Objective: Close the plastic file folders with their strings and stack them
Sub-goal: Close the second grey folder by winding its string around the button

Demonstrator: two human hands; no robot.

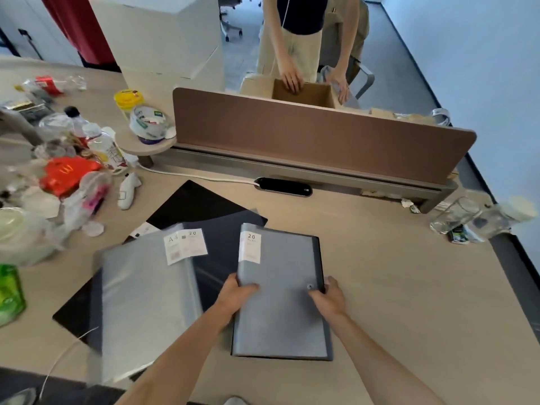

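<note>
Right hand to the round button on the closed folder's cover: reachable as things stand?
Likely yes. The right hand grips the right edge of the closed folder, its thumb lying just beside the round button, which nothing covers. The left hand holds the opposite edge.

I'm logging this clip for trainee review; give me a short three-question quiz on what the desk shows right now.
1. True or false: the left hand and the right hand both grip the closed grey folder.
2. The open folder lies: A) left of the closed one, B) right of it, C) on top of it.
3. Fill in: the closed folder's label shows the number ___.
Key: 1 true; 2 A; 3 20.
</note>
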